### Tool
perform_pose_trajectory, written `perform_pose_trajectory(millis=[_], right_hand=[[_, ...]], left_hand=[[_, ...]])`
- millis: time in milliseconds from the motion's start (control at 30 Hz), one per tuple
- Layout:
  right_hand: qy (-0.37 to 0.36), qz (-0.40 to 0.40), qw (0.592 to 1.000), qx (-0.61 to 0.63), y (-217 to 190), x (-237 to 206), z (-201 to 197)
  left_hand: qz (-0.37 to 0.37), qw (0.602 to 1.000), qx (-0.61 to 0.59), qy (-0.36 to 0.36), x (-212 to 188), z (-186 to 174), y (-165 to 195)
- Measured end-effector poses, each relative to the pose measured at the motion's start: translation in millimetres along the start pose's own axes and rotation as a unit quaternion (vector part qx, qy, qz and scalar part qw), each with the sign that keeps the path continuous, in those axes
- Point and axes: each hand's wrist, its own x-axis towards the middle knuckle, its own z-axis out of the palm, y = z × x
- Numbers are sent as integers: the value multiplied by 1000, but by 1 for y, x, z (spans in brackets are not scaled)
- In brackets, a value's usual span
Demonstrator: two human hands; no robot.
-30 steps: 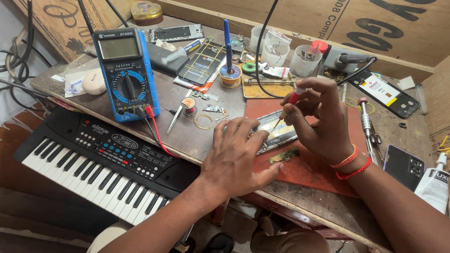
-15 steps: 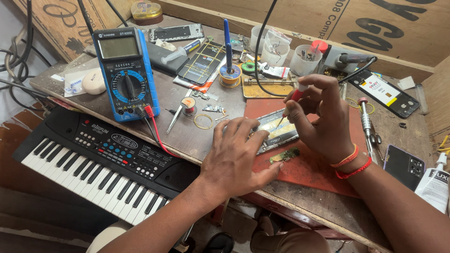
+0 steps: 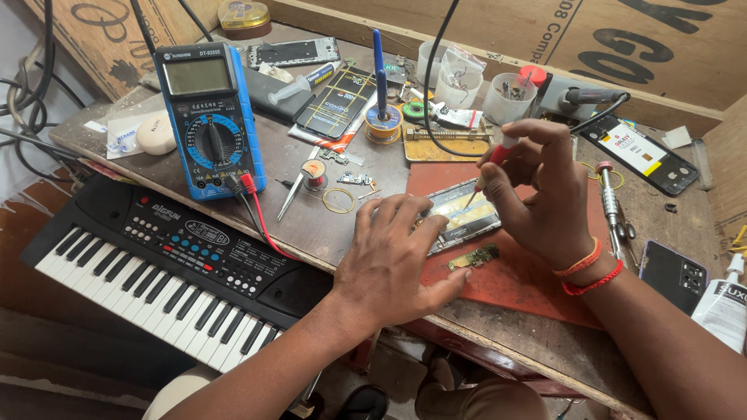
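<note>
**Opened phone under a screwdriver on the red mat**

The opened phone (image 3: 465, 215) lies on a red work mat (image 3: 521, 280) near the front edge of the surface (image 3: 311, 225), its inner side up. The left hand (image 3: 393, 260) lies flat, fingers spread, with the fingertips pressing on the near end of the phone. The right hand (image 3: 545, 194) is closed around a small screwdriver (image 3: 489, 167) with a red and white grip, pinched between thumb and fingers, the tip pointing down onto the phone's upper part. Orange and red bands circle the right wrist.

Just in front of the phone, on the mat, sits a small green circuit board (image 3: 475, 257), apart from both hands. To the left stands a blue multimeter (image 3: 208, 120) with red and black leads trailing off it. A black electronic keyboard (image 3: 171, 260) sits below the front edge of the surface. Behind the mat are a spool of solder wire (image 3: 384, 124), clear plastic cups (image 3: 510, 97) holding small parts, and a second phone (image 3: 638, 154) lying back side up. A metal-handled tool (image 3: 609, 204) lies to the right of the right hand, and a white bottle (image 3: 722, 299) stands at the far right edge.
</note>
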Motion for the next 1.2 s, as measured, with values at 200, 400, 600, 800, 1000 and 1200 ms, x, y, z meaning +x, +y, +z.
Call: perform_pose_trajectory(millis=[200,400,600,800,1000,1200], right_hand=[[18,4,999,-29,3,0,1],[16,5,999,-39,2,1,1],[-12,0,1000,-2,-2,2,0],[-10,0,1000,8,-2,1,2],[13,9,1000,-26,1,1,3],[17,9,999,-40,2,1,1]], left_hand=[[-1,1000,-1,1,-1,1,0],[1,1000,-2,6,-1,2,0],[2,1000,-1,7,-1,1,0],[-2,1000,-6,5,-1,0,0],[-1,1000,-5,8,-1,0,0],[-1,1000,-6,4,-1,1,1]])
